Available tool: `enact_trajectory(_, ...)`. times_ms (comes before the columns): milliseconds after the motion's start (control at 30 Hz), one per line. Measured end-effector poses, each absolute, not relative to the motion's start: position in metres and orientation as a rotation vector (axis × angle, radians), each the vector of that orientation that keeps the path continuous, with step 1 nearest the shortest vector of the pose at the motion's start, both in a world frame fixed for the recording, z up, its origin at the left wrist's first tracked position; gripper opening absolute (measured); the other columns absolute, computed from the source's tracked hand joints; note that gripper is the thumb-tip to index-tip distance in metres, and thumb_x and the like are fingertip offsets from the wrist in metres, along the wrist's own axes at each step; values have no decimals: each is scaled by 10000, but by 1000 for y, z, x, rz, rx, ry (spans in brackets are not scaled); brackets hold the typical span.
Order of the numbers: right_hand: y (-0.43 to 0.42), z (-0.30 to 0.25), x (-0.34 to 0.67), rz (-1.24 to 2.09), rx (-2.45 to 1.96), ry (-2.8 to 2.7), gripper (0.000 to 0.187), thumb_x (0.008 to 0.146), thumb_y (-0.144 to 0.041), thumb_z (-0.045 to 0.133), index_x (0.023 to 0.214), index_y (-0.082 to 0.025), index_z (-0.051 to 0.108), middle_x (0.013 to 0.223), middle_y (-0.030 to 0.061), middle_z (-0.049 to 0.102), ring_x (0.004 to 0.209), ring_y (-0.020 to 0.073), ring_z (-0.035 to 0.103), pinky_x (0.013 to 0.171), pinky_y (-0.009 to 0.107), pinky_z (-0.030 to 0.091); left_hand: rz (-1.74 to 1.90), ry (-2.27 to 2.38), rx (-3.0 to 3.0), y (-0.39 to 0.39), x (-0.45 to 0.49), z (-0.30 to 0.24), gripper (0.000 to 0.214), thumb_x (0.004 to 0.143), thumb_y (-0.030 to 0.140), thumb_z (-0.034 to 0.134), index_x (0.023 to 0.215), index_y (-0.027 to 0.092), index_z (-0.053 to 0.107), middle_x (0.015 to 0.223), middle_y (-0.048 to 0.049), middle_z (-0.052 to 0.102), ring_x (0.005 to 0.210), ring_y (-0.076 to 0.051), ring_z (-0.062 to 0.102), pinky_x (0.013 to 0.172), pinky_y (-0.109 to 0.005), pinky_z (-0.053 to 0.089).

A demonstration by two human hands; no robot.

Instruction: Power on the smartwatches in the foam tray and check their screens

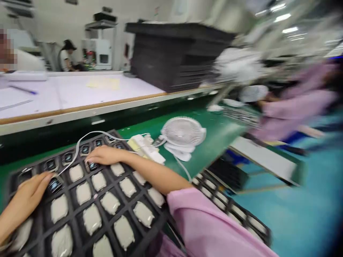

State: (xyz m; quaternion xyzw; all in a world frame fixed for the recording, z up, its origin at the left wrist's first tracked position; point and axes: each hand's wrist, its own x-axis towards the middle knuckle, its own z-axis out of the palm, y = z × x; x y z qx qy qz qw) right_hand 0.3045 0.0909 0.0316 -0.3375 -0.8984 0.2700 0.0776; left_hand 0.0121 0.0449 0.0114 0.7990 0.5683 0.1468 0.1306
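A black foam tray (89,194) with square compartments lies before me, slanted on the green bench. At its left side my left hand (30,194) has its fingertips closed at the edge of a small smartwatch body (55,185) with a lit screen. A white cable (78,144) runs to that spot; its end is hidden near the fingers. My right hand (103,156) bends over another lit smartwatch body (92,166), its fingers curled at the watch's left edge. More dark-screened watches (68,157) sit in the far row. Pale wrapped pieces (110,202) fill several nearer compartments.
A white power strip (148,148) and a small white fan (183,132) stand right of the tray. A raised shelf (80,101) holds a large black stack of trays (171,55). Another filled tray (235,210) lies lower right. A person in pink sleeves (292,103) is at the right.
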Motion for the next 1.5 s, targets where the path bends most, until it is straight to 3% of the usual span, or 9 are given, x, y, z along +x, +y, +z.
enact_trajectory(133, 93, 17, 306, 719, -984, -2641, 336, 1071, -274, 377, 1139, -177, 692, 1204, 85, 713, 1158, 231, 635, 1028, 363, 427, 301, 1671, 2081, 32, 6, 23, 684, 870, 640, 257, 1133, 202, 711, 1276, -94, 692, 1201, -313, 617, 1092, -429, 428)
enact_trajectory(333, 86, 13, 301, 692, -1040, -2651, 354, 1064, -290, 379, 1002, -183, 710, 1038, 89, 734, 1040, 241, 644, 987, 380, 442, 169, 1625, 2108, 37, 15, 34, 632, 910, 594, 233, 1046, 210, 716, 1201, -112, 718, 1140, -328, 633, 1044, -452, 429)
enact_trajectory(467, 84, 12, 301, 662, -1036, -2657, 334, 1058, -264, 379, 1039, -166, 697, 1074, 99, 728, 1047, 243, 625, 1005, 385, 430, 176, 1585, 2111, 35, 11, 31, 610, 921, 588, 237, 1056, 213, 698, 1162, -106, 725, 1110, -319, 635, 1011, -432, 438)
enact_trajectory(833, 80, 8, 303, 681, -1010, -2606, 389, 1058, -298, 329, 1032, -158, 690, 1021, 116, 723, 1002, 267, 613, 954, 423, 446, 307, 1620, 2158, 26, 11, 19, 559, 955, 525, 222, 1023, 210, 679, 1107, -108, 719, 1088, -321, 606, 1039, -521, 373)
enact_trajectory(1000, 80, 5, 302, 738, -993, -2528, 322, 1036, -266, 410, 985, -178, 716, 1009, 94, 743, 994, 256, 637, 955, 416, 461, 365, 1600, 2042, 31, 10, 26, 514, 902, 551, 336, 997, 207, 705, 1075, -97, 740, 1022, -315, 648, 967, -459, 443)
enact_trajectory(1133, 84, 4, 300, 696, -1033, -2411, 202, 983, -196, 525, 1023, -179, 722, 1069, 85, 746, 1013, 236, 664, 934, 379, 485, 538, 1789, 1907, 35, 18, 41, 365, 807, 481, 518, 951, 209, 714, 901, -64, 755, 836, -272, 669, 845, -391, 489)
enact_trajectory(1233, 86, 18, 310, 612, -1087, -2284, 179, 941, -140, 577, 1025, -177, 729, 1056, 88, 740, 1011, 234, 662, 934, 380, 483, 644, 1646, 1945, 35, 38, 48, 320, 790, 467, 565, 907, 210, 716, 949, -66, 747, 886, -265, 663, 841, -370, 488)
enact_trajectory(1400, 64, 61, 368, 521, -984, -2120, 118, 918, -179, 644, 979, -192, 744, 932, 58, 705, 872, 186, 654, 798, 298, 501, 363, 1470, 2293, 32, 74, 38, 230, 826, 352, 517, 874, 243, 713, 994, -63, 729, 1006, -290, 638, 928, -440, 436)
enact_trajectory(1500, 36, 70, 407, 489, -976, -2283, 121, 933, -167, 630, 982, -180, 740, 908, 61, 710, 855, 181, 653, 800, 291, 497, 234, 1520, 2395, 35, 74, 29, 269, 856, 401, 489, 957, 276, 705, 1043, -64, 731, 1024, -320, 643, 916, -487, 432)
